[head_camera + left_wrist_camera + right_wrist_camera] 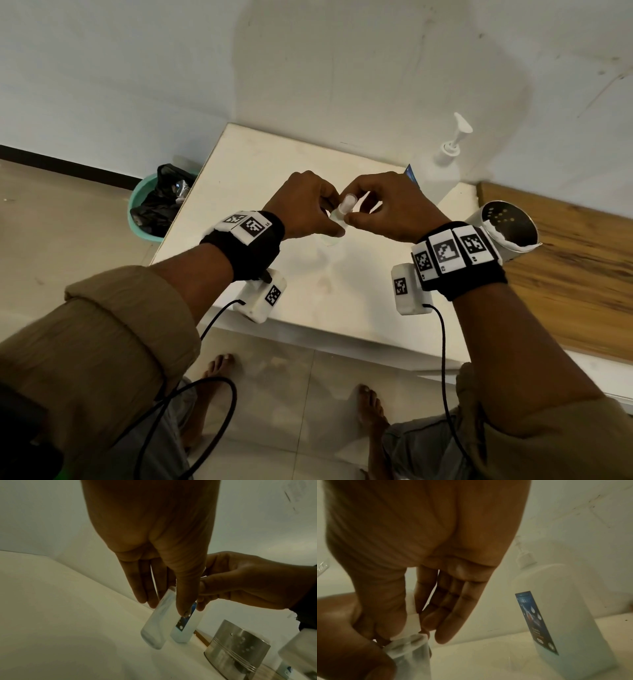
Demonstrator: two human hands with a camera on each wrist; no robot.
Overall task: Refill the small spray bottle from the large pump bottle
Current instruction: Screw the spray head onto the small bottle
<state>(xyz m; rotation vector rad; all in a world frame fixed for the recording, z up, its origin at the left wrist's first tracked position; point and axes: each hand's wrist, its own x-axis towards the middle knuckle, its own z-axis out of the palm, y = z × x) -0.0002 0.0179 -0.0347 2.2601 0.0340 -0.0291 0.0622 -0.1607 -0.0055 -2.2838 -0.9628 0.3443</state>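
- The left hand (305,205) grips the body of the small spray bottle (339,219); thumb and fingers are curled around its frosted, translucent plastic.
- The right hand (387,205) pinches the white cap part on top of this bottle between thumb and forefinger; the other fingers are loosely spread.
- Both hands meet over the middle of the white table (274,171), and the bottle is lifted and tilted above its smooth, matte top.
- The large pump bottle (435,171) stands upright at about 2 o'clock from the hands, near the wall. It is white, semi-opaque plastic with flat sides, a narrow blue label and a long white pump nozzle.
- A round metal cup (507,226) with small punched holes and fine grooves lies at 3 o'clock, beside a wooden board (565,274) with visible grain.
- A green plastic bin (137,212) with a wrinkled black bag stands on the floor at 9 o'clock.
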